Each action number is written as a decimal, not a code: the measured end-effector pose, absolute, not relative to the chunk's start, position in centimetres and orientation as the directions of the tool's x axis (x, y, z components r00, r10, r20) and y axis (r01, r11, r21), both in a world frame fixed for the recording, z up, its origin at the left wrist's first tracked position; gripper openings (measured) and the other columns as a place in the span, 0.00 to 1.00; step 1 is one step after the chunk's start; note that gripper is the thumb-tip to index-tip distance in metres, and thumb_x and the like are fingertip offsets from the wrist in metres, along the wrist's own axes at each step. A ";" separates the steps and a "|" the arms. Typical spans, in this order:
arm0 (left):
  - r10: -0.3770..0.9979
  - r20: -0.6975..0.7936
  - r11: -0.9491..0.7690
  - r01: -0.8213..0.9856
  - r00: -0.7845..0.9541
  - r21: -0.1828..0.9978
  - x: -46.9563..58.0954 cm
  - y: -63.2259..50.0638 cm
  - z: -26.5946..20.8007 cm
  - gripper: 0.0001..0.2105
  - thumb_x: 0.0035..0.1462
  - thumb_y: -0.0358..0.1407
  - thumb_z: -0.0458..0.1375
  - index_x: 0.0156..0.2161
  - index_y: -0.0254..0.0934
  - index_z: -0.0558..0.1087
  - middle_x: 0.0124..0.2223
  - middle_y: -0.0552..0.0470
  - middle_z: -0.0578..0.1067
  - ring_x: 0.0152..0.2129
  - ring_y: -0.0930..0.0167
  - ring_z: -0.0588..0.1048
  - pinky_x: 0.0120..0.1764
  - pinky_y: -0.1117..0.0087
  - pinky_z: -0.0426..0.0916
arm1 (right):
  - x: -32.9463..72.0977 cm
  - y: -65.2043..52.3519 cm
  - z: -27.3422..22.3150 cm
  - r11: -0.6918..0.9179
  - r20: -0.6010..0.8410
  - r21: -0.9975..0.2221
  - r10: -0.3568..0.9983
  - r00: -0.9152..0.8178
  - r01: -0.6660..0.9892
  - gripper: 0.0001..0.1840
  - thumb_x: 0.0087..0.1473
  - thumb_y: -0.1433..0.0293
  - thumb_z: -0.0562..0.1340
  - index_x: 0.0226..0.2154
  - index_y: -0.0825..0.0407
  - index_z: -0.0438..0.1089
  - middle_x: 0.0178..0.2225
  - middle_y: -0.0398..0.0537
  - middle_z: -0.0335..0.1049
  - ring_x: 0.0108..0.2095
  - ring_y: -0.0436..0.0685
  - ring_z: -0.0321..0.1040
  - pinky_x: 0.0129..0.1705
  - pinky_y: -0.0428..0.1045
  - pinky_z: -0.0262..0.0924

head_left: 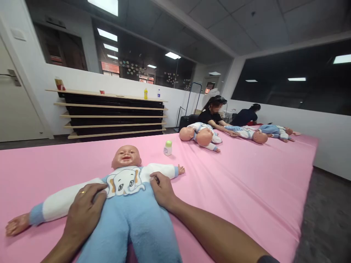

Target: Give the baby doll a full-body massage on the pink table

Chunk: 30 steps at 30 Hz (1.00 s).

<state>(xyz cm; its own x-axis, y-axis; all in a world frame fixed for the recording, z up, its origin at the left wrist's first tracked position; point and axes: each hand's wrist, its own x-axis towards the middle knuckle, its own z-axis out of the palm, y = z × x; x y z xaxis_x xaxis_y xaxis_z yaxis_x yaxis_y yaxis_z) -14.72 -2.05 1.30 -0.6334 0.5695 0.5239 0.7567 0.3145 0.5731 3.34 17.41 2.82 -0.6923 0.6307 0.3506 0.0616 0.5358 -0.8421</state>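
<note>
A baby doll lies face up on the pink-covered table, its arms spread and its head away from me. It wears a fleece suit, blue below and white at the sleeves, with an elephant face on the chest. My left hand is closed against the left side of the doll's torso, just below the sleeve; a ring shows on one finger. On the other side, my right hand has its fingers curled on the suit near the armpit. Some fingertips of both hands are hidden.
A small white bottle with a green cap stands beyond the doll's arm. Farther right lie several more dolls on the pink cloth. Two people work there. Behind the table is a stack of boards with bottles on top.
</note>
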 end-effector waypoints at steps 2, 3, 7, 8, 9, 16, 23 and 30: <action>0.571 0.517 0.322 0.753 -0.638 0.573 -14.8 -2.1 1.3 0.11 0.58 0.42 0.49 0.41 0.43 0.70 0.46 0.52 0.72 0.47 0.64 0.68 0.53 0.60 0.60 | 3.4 17.4 2.8 0.542 0.355 -0.838 0.629 -0.691 0.063 0.12 0.59 0.67 0.54 0.42 0.50 0.69 0.26 0.39 0.66 0.28 0.49 0.63 0.33 0.45 0.56; 0.574 0.514 0.323 0.753 -0.637 0.573 -14.7 -2.1 1.3 0.11 0.58 0.42 0.49 0.41 0.43 0.70 0.46 0.52 0.72 0.47 0.64 0.68 0.53 0.60 0.60 | 3.4 17.3 2.8 0.544 0.357 -0.837 0.630 -0.690 0.064 0.11 0.59 0.67 0.54 0.41 0.51 0.69 0.26 0.39 0.66 0.28 0.49 0.62 0.33 0.45 0.56; 0.576 0.506 0.342 0.751 -0.642 0.564 -14.6 -2.1 1.4 0.12 0.58 0.43 0.48 0.41 0.43 0.70 0.46 0.51 0.72 0.48 0.63 0.68 0.54 0.60 0.60 | 3.4 17.3 2.8 0.537 0.353 -0.842 0.624 -0.697 0.056 0.11 0.59 0.67 0.54 0.42 0.51 0.69 0.26 0.39 0.66 0.27 0.48 0.62 0.32 0.45 0.55; 0.574 0.506 0.346 0.751 -0.643 0.562 -14.6 -2.1 1.4 0.12 0.58 0.43 0.48 0.41 0.43 0.70 0.46 0.51 0.72 0.48 0.63 0.68 0.54 0.59 0.60 | 3.4 17.3 2.8 0.537 0.352 -0.842 0.623 -0.699 0.055 0.11 0.59 0.67 0.54 0.42 0.51 0.69 0.26 0.39 0.66 0.27 0.48 0.62 0.32 0.45 0.55; 0.573 0.506 0.350 0.751 -0.644 0.560 -14.6 -2.1 1.4 0.12 0.58 0.43 0.48 0.42 0.43 0.70 0.46 0.51 0.72 0.48 0.63 0.68 0.54 0.59 0.60 | 3.4 17.3 2.8 0.537 0.351 -0.842 0.623 -0.699 0.056 0.11 0.59 0.67 0.54 0.42 0.51 0.69 0.26 0.39 0.66 0.28 0.48 0.62 0.32 0.45 0.55; 0.568 0.519 0.374 0.762 -0.639 0.528 -15.5 -2.1 0.6 0.11 0.57 0.44 0.50 0.41 0.45 0.71 0.45 0.52 0.74 0.46 0.62 0.70 0.52 0.57 0.62 | 3.4 17.4 2.6 0.547 0.356 -0.834 0.627 -0.693 0.067 0.12 0.59 0.66 0.54 0.43 0.51 0.69 0.29 0.41 0.68 0.29 0.49 0.63 0.34 0.45 0.57; 0.555 0.521 0.365 0.753 -0.648 0.548 -15.9 -2.1 0.2 0.11 0.56 0.44 0.51 0.40 0.45 0.72 0.44 0.52 0.75 0.45 0.59 0.71 0.52 0.53 0.63 | 3.4 17.4 2.6 0.546 0.341 -0.833 0.629 -0.698 0.086 0.13 0.60 0.65 0.54 0.44 0.52 0.69 0.31 0.42 0.69 0.30 0.49 0.64 0.34 0.45 0.58; 0.545 0.508 0.379 0.736 -0.667 0.561 -15.3 -2.2 0.8 0.12 0.57 0.45 0.50 0.40 0.45 0.72 0.44 0.53 0.74 0.46 0.58 0.70 0.52 0.52 0.63 | 3.4 17.4 2.6 0.542 0.346 -0.837 0.633 -0.692 0.077 0.13 0.60 0.65 0.55 0.44 0.51 0.69 0.31 0.42 0.69 0.31 0.49 0.64 0.33 0.44 0.58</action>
<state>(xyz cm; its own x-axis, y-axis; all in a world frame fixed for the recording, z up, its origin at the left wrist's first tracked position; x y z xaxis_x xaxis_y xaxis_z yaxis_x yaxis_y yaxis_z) -15.26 -2.15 0.75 -0.6672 0.5447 0.5082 0.7363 0.3787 0.5607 3.42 17.36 2.62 -0.6922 0.6333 0.3461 0.0773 0.5419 -0.8369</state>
